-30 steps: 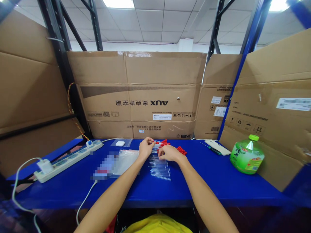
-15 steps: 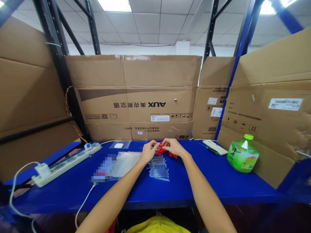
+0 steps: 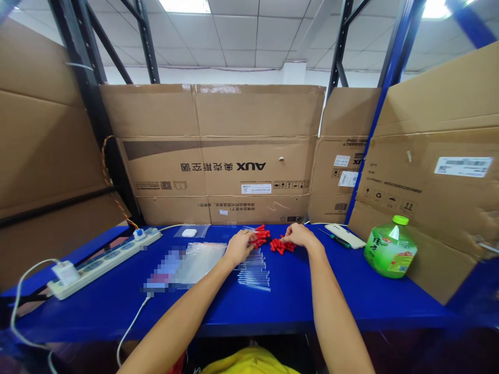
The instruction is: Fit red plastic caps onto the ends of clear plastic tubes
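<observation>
On the blue bench top [image 3: 351, 296] lies a row of clear thin tubes [image 3: 254, 272], some with red caps at their far ends [image 3: 262, 235]. A small heap of loose red caps [image 3: 281, 246] lies just to the right of them. My left hand [image 3: 238, 247] is closed at the upper end of the tubes, fingers curled on one of them. My right hand [image 3: 299, 235] pinches at the heap of red caps, fingertips touching them.
Clear plastic bags [image 3: 198, 258] lie left of the tubes, a white earbud case [image 3: 189, 232] behind them. A power strip [image 3: 102, 262] with a charger and cable sits at the left. A green bottle [image 3: 390, 248], a white device [image 3: 344, 236] and cardboard boxes [image 3: 218, 156] bound the right and back.
My right hand has moved right, from beside my left hand to the heap of red caps. My left hand stays at the tubes' upper end.
</observation>
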Demonstrator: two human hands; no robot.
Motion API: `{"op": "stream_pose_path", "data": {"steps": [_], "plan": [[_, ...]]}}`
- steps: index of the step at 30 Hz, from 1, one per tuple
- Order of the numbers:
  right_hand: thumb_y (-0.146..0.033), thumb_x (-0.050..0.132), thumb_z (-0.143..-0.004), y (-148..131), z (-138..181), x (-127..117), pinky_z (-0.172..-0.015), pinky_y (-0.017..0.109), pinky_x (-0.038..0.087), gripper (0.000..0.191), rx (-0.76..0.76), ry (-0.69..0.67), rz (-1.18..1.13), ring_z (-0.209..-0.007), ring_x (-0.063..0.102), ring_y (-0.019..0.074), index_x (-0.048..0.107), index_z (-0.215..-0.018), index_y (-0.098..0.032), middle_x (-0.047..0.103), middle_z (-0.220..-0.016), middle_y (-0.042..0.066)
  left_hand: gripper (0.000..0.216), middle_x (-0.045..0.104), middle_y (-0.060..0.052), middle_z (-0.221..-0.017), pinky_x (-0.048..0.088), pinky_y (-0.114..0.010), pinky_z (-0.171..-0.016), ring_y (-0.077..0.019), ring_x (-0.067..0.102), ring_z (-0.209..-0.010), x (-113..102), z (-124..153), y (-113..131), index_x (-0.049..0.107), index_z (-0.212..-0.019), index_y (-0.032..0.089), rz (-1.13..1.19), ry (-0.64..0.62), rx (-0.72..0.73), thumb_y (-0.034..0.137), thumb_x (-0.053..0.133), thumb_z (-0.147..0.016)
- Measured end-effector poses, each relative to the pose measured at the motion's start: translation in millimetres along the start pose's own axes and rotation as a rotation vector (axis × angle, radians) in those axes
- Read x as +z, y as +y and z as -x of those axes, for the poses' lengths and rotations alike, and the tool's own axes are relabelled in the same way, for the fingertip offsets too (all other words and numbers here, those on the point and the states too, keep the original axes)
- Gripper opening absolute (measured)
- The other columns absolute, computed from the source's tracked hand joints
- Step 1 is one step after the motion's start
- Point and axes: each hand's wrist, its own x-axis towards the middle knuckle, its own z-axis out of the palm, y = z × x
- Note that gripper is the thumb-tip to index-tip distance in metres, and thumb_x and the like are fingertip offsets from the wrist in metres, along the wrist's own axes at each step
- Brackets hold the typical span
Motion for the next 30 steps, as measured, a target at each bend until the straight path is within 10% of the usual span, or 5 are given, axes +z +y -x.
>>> {"op": "stream_pose_path", "data": {"steps": [19, 30], "plan": [[-0.037, 0.063, -0.095, -54, 6, 25, -0.08, 0.029, 0.041, 0.02, -0.392, 0.261, 0.074, -0.1, 0.06, 0.0203, 0.069, -0.112, -0.027, 0.071, -0.103, 0.004, 0.025, 0.063, -0.009, -0.121, 0.048, -0.039, -0.099, -0.0246, 0.057, -0.111, 15, -13, -4, 0.063, -0.118, 0.022, -0.014, 0.105, -0.035, 0.018, 0.053, -0.095], [-0.028, 0.063, -0.093, -68, 0, 45, -0.086, 0.033, 0.044, 0.008, -0.516, 0.272, 0.106, -0.104, 0.056, 0.0232, 0.069, -0.097, -0.025, 0.068, -0.105, 0.006, 0.015, 0.062, -0.008, -0.113, 0.049, -0.037, -0.094, -0.0236, 0.057, -0.105, 10, -16, 4, 0.061, -0.106, 0.021, 0.038, 0.172, -0.07, 0.015, 0.054, -0.094]]}}
